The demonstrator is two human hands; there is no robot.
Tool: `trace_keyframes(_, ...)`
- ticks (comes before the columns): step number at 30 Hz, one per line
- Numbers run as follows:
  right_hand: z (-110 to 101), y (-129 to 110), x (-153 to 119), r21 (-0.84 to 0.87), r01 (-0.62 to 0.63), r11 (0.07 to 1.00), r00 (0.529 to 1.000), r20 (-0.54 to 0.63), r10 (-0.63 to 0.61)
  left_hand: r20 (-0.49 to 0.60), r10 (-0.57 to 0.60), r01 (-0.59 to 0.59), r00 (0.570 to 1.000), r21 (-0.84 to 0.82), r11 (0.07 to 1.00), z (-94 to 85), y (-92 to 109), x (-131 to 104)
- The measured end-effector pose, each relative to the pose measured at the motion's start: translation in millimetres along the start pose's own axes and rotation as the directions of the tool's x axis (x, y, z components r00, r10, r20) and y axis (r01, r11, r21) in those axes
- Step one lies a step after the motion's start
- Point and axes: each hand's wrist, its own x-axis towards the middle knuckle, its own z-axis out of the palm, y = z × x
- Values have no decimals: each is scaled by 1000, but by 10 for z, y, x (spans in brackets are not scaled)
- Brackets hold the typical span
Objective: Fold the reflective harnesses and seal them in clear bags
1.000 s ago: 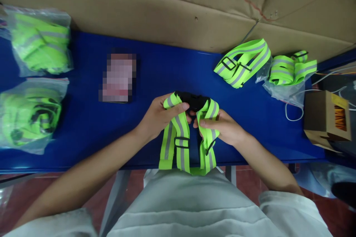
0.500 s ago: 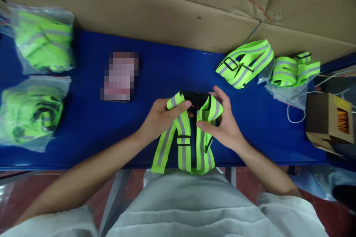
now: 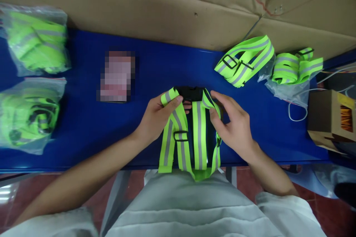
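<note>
A neon-yellow reflective strap [image 3: 199, 133] with grey stripes hangs in loops near the table's front edge. Its black buckle [image 3: 190, 93] is at the top of the loops, and a black slider [image 3: 181, 136] sits on one band. My left hand [image 3: 160, 113] pinches the strap beside the buckle, thumb on top, some fingers reaching underneath. My right hand [image 3: 232, 122] closes thumb and fingers around the strap at the buckle's right end; the exact contact is partly hidden.
Two clear bags of straps, an upper bag [image 3: 39, 42] and a lower bag [image 3: 30, 114], lie left. A pixelated rectangular item [image 3: 116, 76] is nearby. Folded straps [image 3: 244, 61], a rolled strap [image 3: 286, 68] and a cardboard box [image 3: 322, 116] lie right. A brown padded panel [image 3: 155, 11] borders the table [image 3: 91, 129].
My right hand has shifted right and down along the strap, its thumb leaving the inner band. The buckle moved slightly left and up, and the hanging loops changed shape.
</note>
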Motion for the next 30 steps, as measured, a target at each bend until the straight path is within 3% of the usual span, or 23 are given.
trace_keyframes(3,-5,-76,-9,191,-39,981,998,49,30,5,39,-39,999,24,999,3,16,-28)
trace_keyframes(5,7,-90,0,423,-196,885,980,120,160,10,30,-30,999,11,999,0,31,-32)
trace_keyframes(7,14,-73,29,638,-394,661,915,202,351,16,-6,7,1000,-37,999,-9,44,-24)
trace_keyframes(9,7,-42,76,754,-511,412,820,283,498,32,-46,49,998,-89,995,-23,60,-10)
trace_keyframes(10,0,-28,102,774,-546,322,781,329,532,42,-60,65,997,-108,992,-29,70,-4)
trace_keyframes(12,-13,-6,146,768,-598,229,743,424,518,60,-75,83,995,-131,988,-39,101,1)
trace_keyframes(16,9,9,169,686,-707,173,686,606,403,120,-124,145,985,-185,972,-39,183,-18)
trace_keyframes(21,43,55,135,554,-807,205,589,777,223,169,-177,211,970,-211,954,-15,195,-66)
trace_keyframes(24,24,109,126,561,-794,235,599,788,141,135,-80,95,988,-112,989,-11,159,-99)
trace_keyframes(28,15,148,134,554,-771,314,628,742,233,111,15,-16,994,4,1000,-16,149,-128)
trace_keyframes(30,32,140,136,563,-772,296,632,734,251,98,51,-55,994,40,998,-16,160,-133)
